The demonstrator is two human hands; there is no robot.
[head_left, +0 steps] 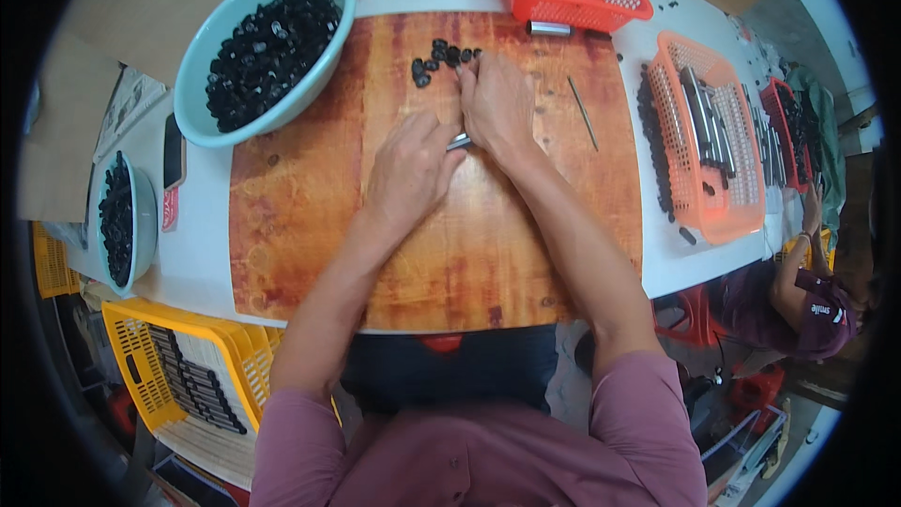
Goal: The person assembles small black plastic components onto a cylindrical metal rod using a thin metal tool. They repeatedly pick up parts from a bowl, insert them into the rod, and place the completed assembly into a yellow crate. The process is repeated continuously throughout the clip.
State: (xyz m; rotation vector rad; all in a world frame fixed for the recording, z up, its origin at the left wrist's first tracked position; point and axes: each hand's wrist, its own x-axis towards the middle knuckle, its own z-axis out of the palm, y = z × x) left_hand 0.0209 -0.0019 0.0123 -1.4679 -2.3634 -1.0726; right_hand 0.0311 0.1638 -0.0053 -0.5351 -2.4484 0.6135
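Your left hand (405, 169) is closed on a short silver metal tube (458, 142), just past the middle of the wooden board (432, 253) toward its far edge; most of the tube is covered by your fingers. Your right hand (497, 103) sits just beside it with fingers bent and their tips down by the small black plastic caps (437, 56); whether it is pinching one you can't be told from this view. Those caps lie loosely grouped on the far part of the board.

A thin metal rod (583, 113) lies on the board to the right of your right hand. Another silver tube (548, 28) lies at the board's far edge, just in front of a red basket (582, 13) holding black parts. At the board's far left corner stands a large light-blue bowl (324, 66) heaped with black caps. Left of the board are a phone (175, 155) and a smaller blue bowl (143, 225) of black pieces. Right of the board, a salmon-pink basket (732, 221) holds long metal tubes (706, 122). A yellow crate (239, 357) stands beyond the board's near left corner.
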